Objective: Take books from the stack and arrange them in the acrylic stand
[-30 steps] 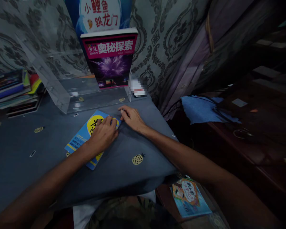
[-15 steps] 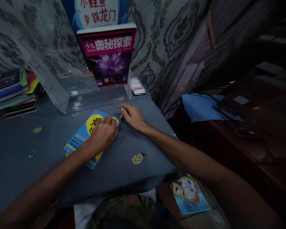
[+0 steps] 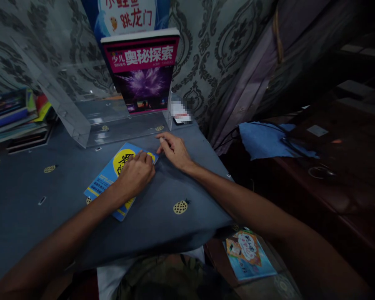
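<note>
A blue book (image 3: 103, 179) with yellow patches and dark lettering lies flat and slanted on the cloth-covered table. Across its upper right part rests my left hand (image 3: 136, 170), its fingers curled down near the book's corner; the fingertips are hidden beneath the hand. Just to the right of that corner is my right hand (image 3: 176, 152), with thumb and index finger apart and nothing visible between them. Beyond both hands stands a clear acrylic book stand (image 3: 125, 124). A purple-and-magenta book (image 3: 145, 83) leans upright in it, in front of a taller blue book (image 3: 96, 21).
Several books (image 3: 14, 118) are stacked at the table's left. A white item, partly blurred out (image 3: 180, 112), sits by the stand's right end. Below the table's right edge lies a light-blue book (image 3: 251, 260). A blue cloth (image 3: 262, 139) and dark cables are farther right.
My right hand has lifted slightly, and its thumb and index finger have shifted a little. My left hand and the blue book under it have stayed in place.
</note>
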Available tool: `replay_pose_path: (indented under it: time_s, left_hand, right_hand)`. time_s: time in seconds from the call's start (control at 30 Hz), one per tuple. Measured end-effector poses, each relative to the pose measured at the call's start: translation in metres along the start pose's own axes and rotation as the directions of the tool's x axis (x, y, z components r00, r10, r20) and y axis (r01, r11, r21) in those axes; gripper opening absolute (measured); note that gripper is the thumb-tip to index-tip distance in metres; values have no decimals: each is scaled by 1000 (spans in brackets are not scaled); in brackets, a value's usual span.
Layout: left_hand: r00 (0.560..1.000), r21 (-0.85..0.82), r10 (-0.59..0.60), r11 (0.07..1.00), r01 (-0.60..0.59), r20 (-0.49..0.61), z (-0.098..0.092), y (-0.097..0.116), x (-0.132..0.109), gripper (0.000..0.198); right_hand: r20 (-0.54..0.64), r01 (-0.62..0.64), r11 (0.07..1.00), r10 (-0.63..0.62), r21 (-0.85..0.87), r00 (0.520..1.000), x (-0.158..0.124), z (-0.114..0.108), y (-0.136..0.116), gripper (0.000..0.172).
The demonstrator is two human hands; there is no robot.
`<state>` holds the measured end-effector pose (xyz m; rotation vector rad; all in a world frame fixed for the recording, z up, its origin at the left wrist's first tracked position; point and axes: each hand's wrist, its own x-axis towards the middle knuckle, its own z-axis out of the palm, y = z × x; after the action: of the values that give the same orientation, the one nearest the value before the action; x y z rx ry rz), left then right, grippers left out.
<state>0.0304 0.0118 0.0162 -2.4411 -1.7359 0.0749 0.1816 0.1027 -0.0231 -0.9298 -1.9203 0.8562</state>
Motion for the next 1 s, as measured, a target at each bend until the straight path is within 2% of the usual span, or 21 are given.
replay_pose_path:
  time_s: [0.17,0.33,0.5,0.57,0.67,0.73,0.87,1.0]
  left_hand:
    - [1000,-3,-14,1000,15,20,-2,1,0,21]
    - [999,-32,25,999,-25,-20,3,-6,-4,26]
    - [983,-229,143,959,-166,-114,13,-40,-19,38]
    - [983,-292,156,940,-179,-99,17,-59,-30,41]
    - [994,-332,95,937,-105,-47,23,-81,-44,47]
    - [998,-354,58,933,-64,-27,28,-87,-50,50]
    - [1000,-339,-25,941,18,-16,34,-83,-49,52]
    - [990,-250,-133,961,115,-55,34,-70,-40,50]
  right_hand:
    - [91,58,993,-48,-103,995,-2,-1,-2,28]
    - [129,120,958,-89,-260,988,-6,0,-6,34]
    - [131,166,867,-117,-470,984,-15,3,-16,33]
    - [132,160,838,-106,-521,986,-18,5,-20,32]
    - [140,142,847,-81,-512,987,-21,7,-24,30]
    - [146,136,879,-77,-457,986,-20,9,-24,29]
    - [161,111,940,-61,-322,985,-13,12,-18,29]
    - [176,122,946,-71,-300,982,-2,20,-8,27]
